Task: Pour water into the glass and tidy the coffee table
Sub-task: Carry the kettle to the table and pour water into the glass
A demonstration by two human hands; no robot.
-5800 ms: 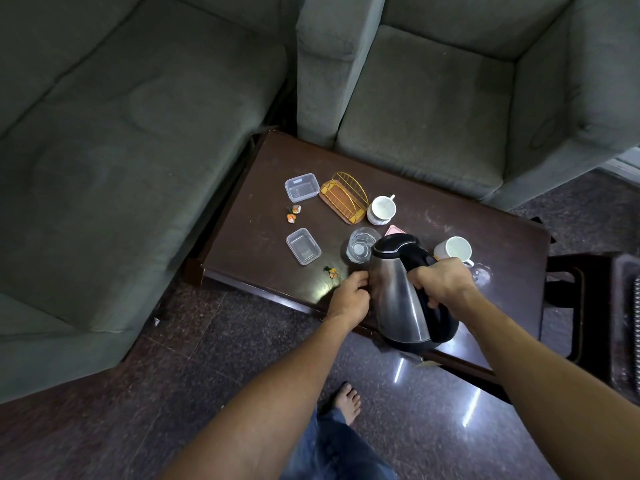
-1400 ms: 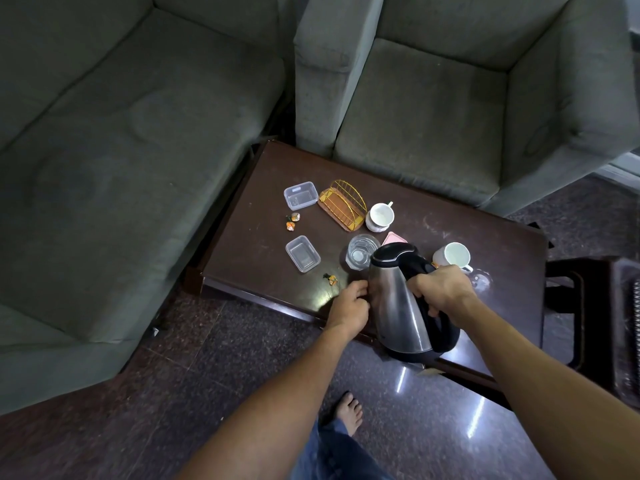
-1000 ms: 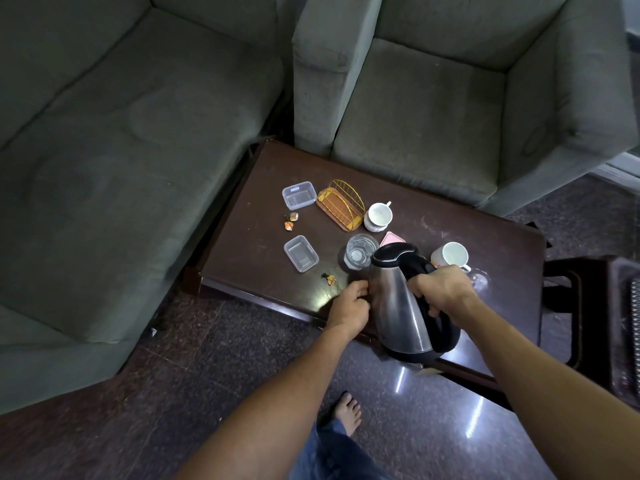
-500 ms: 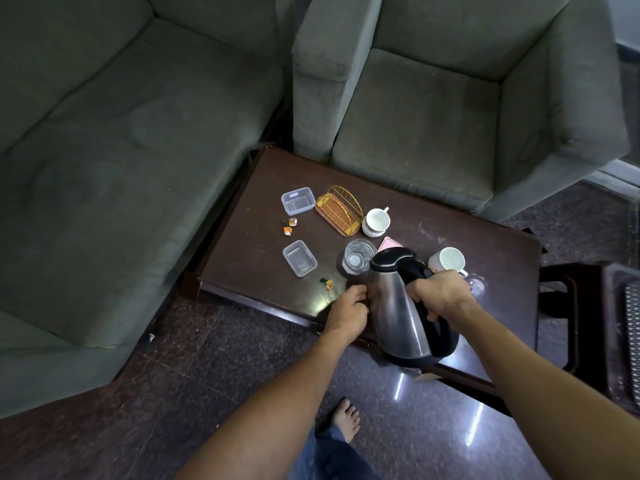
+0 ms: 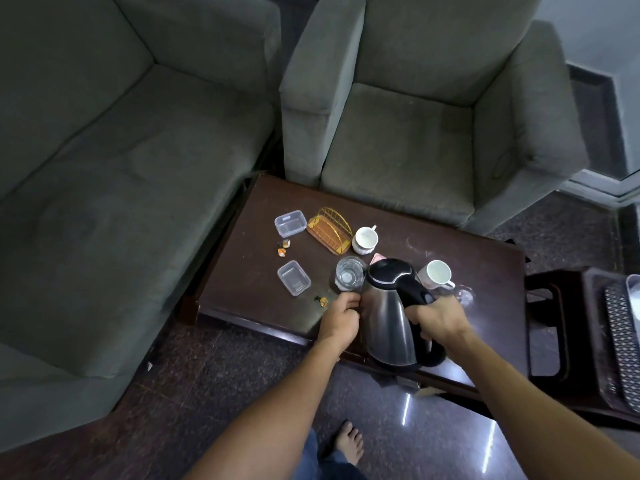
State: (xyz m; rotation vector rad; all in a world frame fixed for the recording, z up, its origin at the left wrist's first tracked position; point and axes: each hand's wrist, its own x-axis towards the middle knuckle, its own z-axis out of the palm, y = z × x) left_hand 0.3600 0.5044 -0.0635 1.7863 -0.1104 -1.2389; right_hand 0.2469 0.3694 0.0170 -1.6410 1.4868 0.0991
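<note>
A steel kettle (image 5: 388,317) with a black lid and handle is tilted over the dark coffee table (image 5: 256,282), its spout at the rim of a clear glass (image 5: 349,278) that has water in it. My right hand (image 5: 437,317) grips the kettle's black handle. My left hand (image 5: 341,317) touches the kettle's steel side just below the glass, fingers curled against it. Two clear plastic boxes (image 5: 293,277) (image 5: 290,223), a gold wire rack (image 5: 329,230) and two white cups (image 5: 365,239) (image 5: 437,274) stand on the table.
Small wrapped sweets (image 5: 283,247) (image 5: 322,300) lie loose on the table. An upturned clear glass (image 5: 463,294) is by the right cup. A grey sofa (image 5: 114,188) and armchair (image 5: 408,133) hem the table. A dark side stand with a tray (image 5: 620,344) is at right.
The view has tipped up and pulled back a little. Kettle and both hands keep the same pose at the glass; nothing on the table has shifted.
</note>
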